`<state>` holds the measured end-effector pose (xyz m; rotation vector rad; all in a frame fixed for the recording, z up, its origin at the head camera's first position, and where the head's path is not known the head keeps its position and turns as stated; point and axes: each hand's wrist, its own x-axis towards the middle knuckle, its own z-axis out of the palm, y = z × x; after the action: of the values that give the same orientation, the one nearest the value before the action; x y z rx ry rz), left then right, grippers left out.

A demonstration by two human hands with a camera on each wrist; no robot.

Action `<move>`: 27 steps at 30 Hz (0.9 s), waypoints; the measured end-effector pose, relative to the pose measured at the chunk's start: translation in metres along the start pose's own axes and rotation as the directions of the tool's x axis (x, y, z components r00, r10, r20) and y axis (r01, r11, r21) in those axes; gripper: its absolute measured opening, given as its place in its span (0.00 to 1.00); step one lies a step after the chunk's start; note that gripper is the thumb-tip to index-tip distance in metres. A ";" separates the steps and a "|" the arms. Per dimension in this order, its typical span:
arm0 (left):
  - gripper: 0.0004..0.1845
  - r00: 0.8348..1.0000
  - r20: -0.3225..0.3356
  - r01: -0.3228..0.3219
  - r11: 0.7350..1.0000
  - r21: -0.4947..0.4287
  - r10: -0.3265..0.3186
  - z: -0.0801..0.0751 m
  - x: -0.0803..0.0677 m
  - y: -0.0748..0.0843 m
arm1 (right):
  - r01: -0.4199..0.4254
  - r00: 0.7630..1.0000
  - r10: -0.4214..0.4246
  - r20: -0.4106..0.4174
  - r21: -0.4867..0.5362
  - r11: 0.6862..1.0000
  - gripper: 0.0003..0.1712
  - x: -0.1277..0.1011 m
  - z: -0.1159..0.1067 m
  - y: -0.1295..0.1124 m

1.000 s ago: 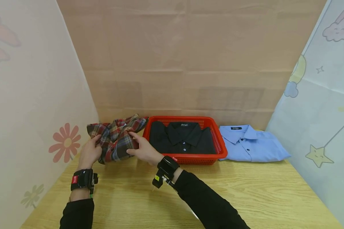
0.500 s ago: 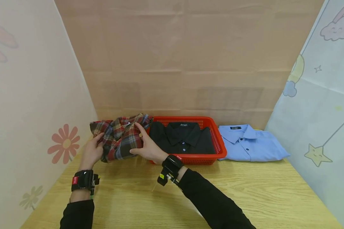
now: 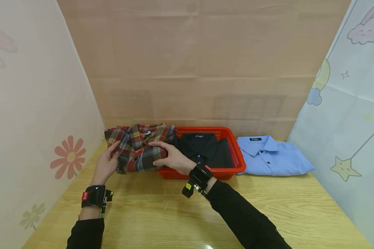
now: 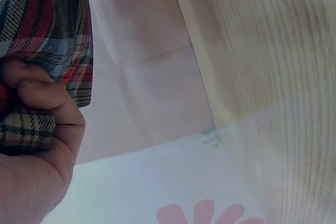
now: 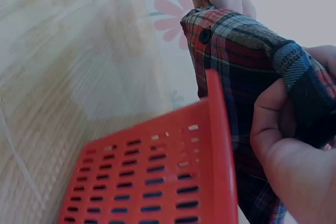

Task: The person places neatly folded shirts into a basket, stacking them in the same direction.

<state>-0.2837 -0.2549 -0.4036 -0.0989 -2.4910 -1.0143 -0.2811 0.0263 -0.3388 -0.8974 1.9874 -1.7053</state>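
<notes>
Left hand (image 3: 105,165) and right hand (image 3: 174,159) are both gripping the folded plaid shirt (image 3: 139,148), fingers curled round its edges. Red, navy and tan checks are showing, collar up, its right side overhanging the red basket (image 3: 239,162).

- Three folded shirts: one plaid shirt (image 3: 139,148), one black shirt (image 3: 205,150), one blue shirt (image 3: 272,155).
- One red basket (image 3: 238,162).
- One wooden desk (image 3: 299,207).
- Two hands: one left hand (image 3: 105,165), one right hand (image 3: 174,159).
- Two black wristbands, one on each wrist: left wristband (image 3: 95,196), right wristband (image 3: 199,175).
</notes>
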 end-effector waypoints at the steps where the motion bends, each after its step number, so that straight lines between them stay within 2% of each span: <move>1: 0.23 1.000 -0.008 -0.004 1.000 -0.003 0.004 0.000 0.000 0.000 | 0.004 1.000 -0.004 0.004 -0.001 1.000 0.38 0.000 -0.002 0.000; 4: 0.23 0.999 -0.043 -0.026 0.999 -0.019 0.025 0.001 -0.001 0.003 | 0.000 1.000 0.000 0.009 -0.011 1.000 0.40 -0.002 -0.008 -0.001; 11: 0.23 0.992 -0.104 -0.078 0.996 -0.038 0.074 0.007 0.000 0.016 | -0.054 0.998 0.053 -0.016 -0.064 0.997 0.46 0.002 -0.028 0.023; 16: 0.23 0.988 -0.118 -0.107 0.993 -0.043 0.101 0.011 0.002 0.018 | -0.085 0.996 0.078 -0.045 -0.167 0.982 0.49 -0.001 -0.035 0.022; 21: 0.23 0.985 -0.133 -0.120 0.991 -0.065 0.111 0.014 0.002 0.022 | -0.074 0.997 0.063 -0.047 -0.312 0.947 0.51 -0.005 -0.040 0.021; 27: 0.24 0.981 -0.143 -0.139 0.989 -0.045 0.131 0.015 0.003 0.029 | -0.066 0.998 0.047 -0.050 -0.481 0.874 0.51 -0.012 -0.046 0.018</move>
<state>-0.2854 -0.2235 -0.3932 -0.2043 -2.2971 -0.9977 -0.3062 0.0697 -0.3488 -0.9513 2.4947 -1.2106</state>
